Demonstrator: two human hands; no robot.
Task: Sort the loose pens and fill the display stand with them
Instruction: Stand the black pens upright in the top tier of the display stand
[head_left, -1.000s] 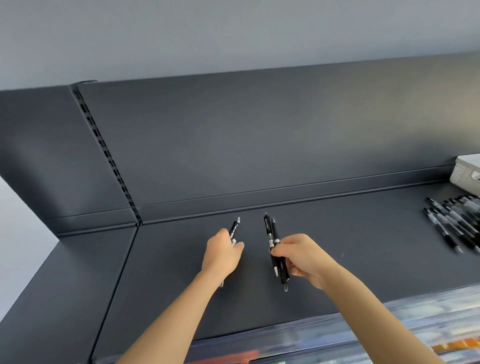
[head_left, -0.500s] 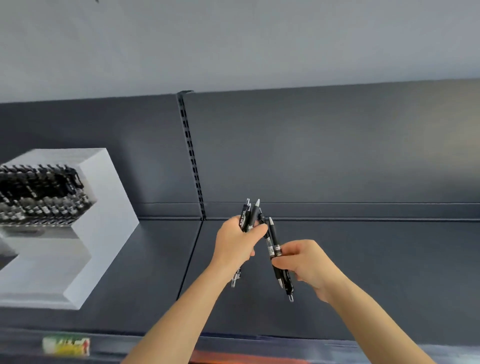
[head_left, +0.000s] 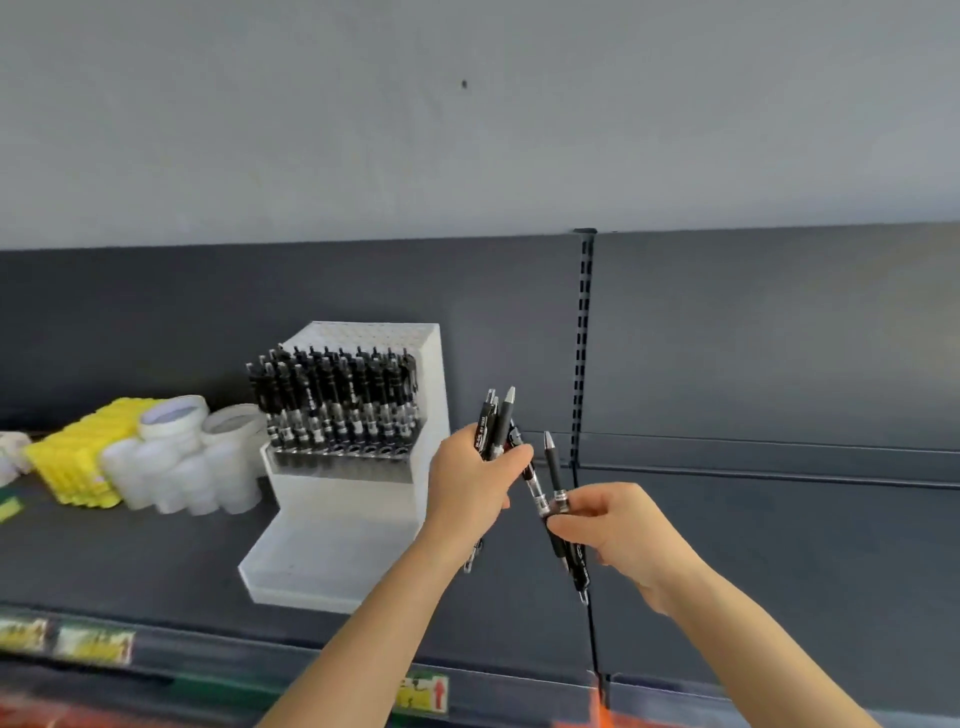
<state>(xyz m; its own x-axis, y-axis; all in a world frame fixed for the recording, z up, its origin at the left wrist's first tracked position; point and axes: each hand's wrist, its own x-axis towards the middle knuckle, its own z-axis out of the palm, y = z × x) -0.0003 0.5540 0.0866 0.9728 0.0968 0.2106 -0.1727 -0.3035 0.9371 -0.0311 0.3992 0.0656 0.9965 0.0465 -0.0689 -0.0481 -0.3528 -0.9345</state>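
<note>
A white stepped display stand (head_left: 358, 525) sits on the dark shelf left of centre. Several black pens (head_left: 332, 400) fill its upper rows; the lower step looks bare. My left hand (head_left: 470, 483) grips a small bundle of black pens (head_left: 496, 423), tips pointing up, just right of the stand. My right hand (head_left: 618, 525) pinches two black pens (head_left: 553, 488) by their middles, close beside the left bundle. Both hands hover above the shelf.
Rolls of white tape (head_left: 192, 457) and a stack of yellow packs (head_left: 78, 452) lie left of the stand. A slotted upright (head_left: 582, 353) divides the dark back panel (head_left: 779, 332). Price labels (head_left: 93, 644) run along the shelf's front edge. The shelf (head_left: 805, 571) stretches off to the right.
The view has swung left, bringing the stand toward centre and the tape and yellow packs into sight. My left hand's bundle has grown from one pen to several; both hands keep their pens.
</note>
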